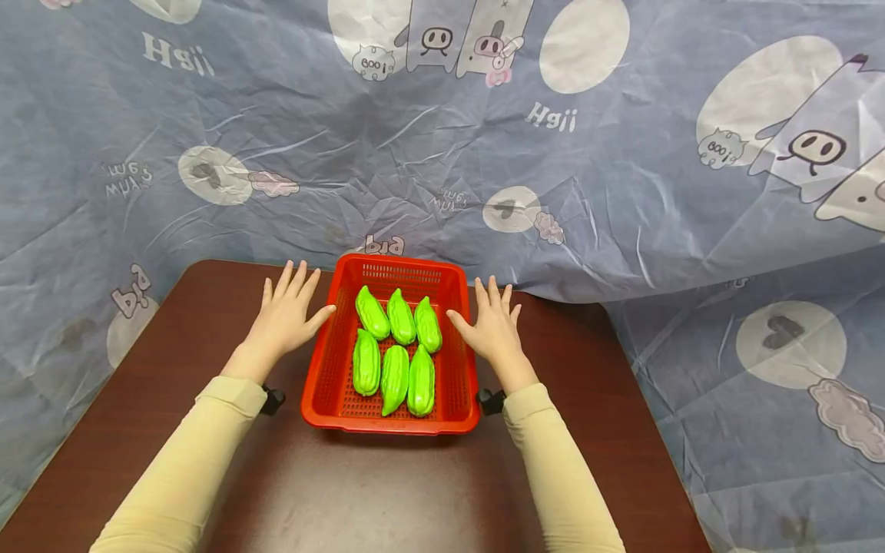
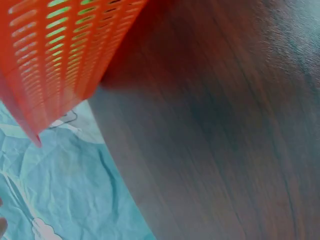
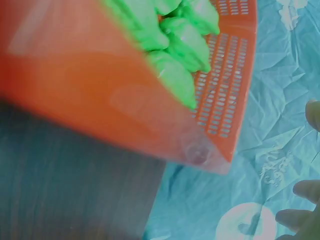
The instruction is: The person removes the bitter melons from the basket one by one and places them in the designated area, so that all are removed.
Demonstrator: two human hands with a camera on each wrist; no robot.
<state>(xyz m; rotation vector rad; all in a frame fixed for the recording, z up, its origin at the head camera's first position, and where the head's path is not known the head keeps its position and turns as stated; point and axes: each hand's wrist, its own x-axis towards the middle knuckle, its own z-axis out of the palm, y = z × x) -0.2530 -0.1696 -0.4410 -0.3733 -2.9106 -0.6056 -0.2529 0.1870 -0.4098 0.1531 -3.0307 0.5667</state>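
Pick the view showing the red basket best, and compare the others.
The head view: the whole red basket shows, uncropped, with six green items inside. The left wrist view catches only part of its slotted side, from outside; the right wrist view shows part of it, cropped, the near side blurred.

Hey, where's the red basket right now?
In the head view, the red basket is just left of centre, near the far edge of the table, between the left hand and the right hand, with six green vegetables inside.
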